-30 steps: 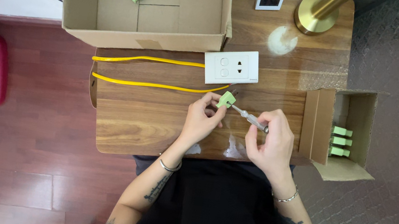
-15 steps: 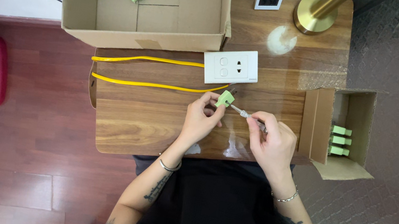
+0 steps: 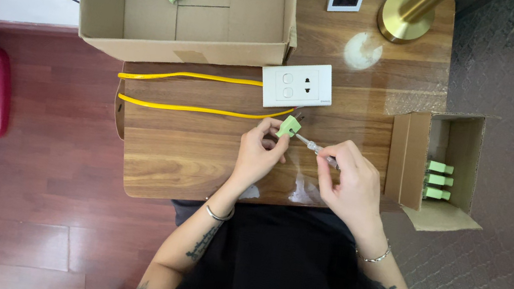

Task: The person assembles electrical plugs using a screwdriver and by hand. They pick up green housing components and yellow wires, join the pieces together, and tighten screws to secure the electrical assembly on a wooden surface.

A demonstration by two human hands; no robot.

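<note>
Driving a screw into a small pale-green plastic plug over the wooden counter.

The left hand has its grip pinching the plug just below the white wall-socket plate; the right hand has its grip closed round a slim metal-shafted screwdriver, tip at the plug. It would go best with the plug held square, the shaft in line with the screw, and light pressure to avoid slipping.

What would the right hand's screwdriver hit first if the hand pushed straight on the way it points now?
The right hand aims its screwdriver up-left at the green plug pinched in the left hand. The tip looks already at the plug, so that comes first; depth is unclear.
</note>
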